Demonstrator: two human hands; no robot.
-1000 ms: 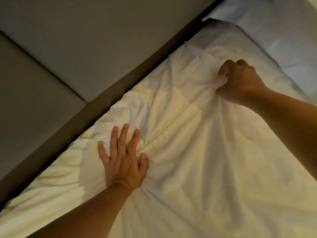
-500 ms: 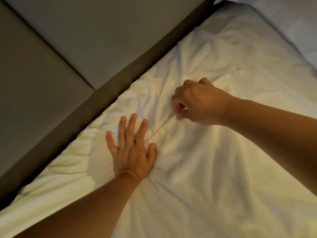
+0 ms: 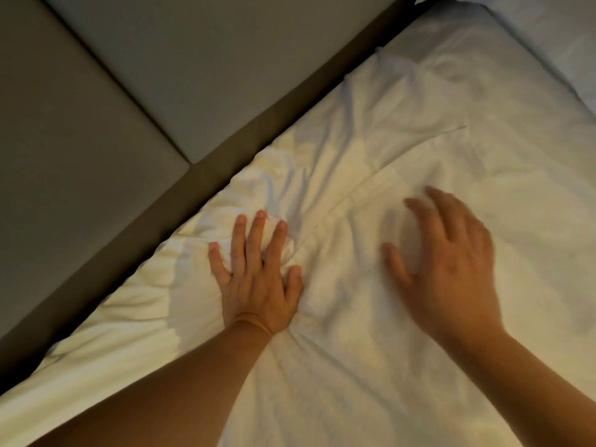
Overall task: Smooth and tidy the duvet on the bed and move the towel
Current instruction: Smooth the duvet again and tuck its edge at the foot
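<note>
The white duvet (image 3: 403, 333) covers the bed and is bunched into creases near the left edge. My left hand (image 3: 258, 279) presses flat on the wrinkled part with its fingers spread. To its right, my right hand (image 3: 448, 262) lies over the duvet with fingers spread and relaxed, blurred by motion, holding nothing. A seam of the duvet (image 3: 387, 175) runs diagonally between the two hands. No towel is in view.
A padded grey headboard or wall panel (image 3: 161, 75) runs along the bed's left edge, with a dark gap (image 3: 206, 185) between it and the mattress. A white pillow (image 3: 554, 37) sits at the top right corner.
My right hand has let go of the fabric it was pinching, opened, and slid down and to the right over the duvet. The left hand stays pressed in place.
</note>
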